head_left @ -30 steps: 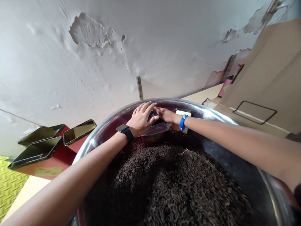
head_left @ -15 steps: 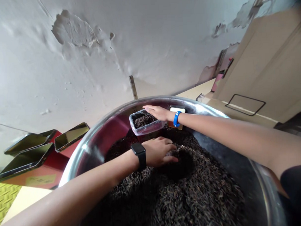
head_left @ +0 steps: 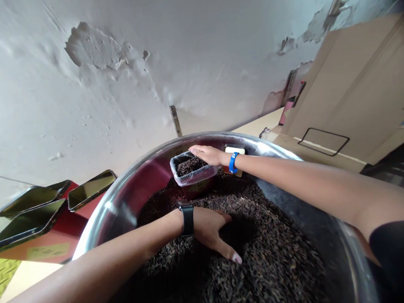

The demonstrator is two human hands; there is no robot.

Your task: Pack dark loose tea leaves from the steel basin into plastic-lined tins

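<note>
A big metal basin [head_left: 106, 208] holds a heap of dark, dry tea leaves [head_left: 265, 259]. My left hand [head_left: 209, 228], a black watch at its wrist, is down in the heap, thumb stretched away from the fingers. Its fingertips are partly hidden in the leaves. Within the basin stands a red tin [head_left: 200, 189] lined with a clear plastic bag [head_left: 191, 179], with tea leaves inside. Flat over the tin's right end lies my right hand [head_left: 207, 155], fingers stretched out, a blue band on its wrist.
Behind my right wrist, a small pale-topped container [head_left: 235, 150] sits inside the basin. Several open red tins [head_left: 52, 227] stand to the left. A cardboard box [head_left: 359, 88] is at the right, with glasses [head_left: 265, 133] near it. The peeling wall [head_left: 192, 59] rises behind.
My left hand has moved down and nearer, from beside the tin into the heap, its thumb spreading. My right hand stays over the tin. The whole view has shifted slightly.
</note>
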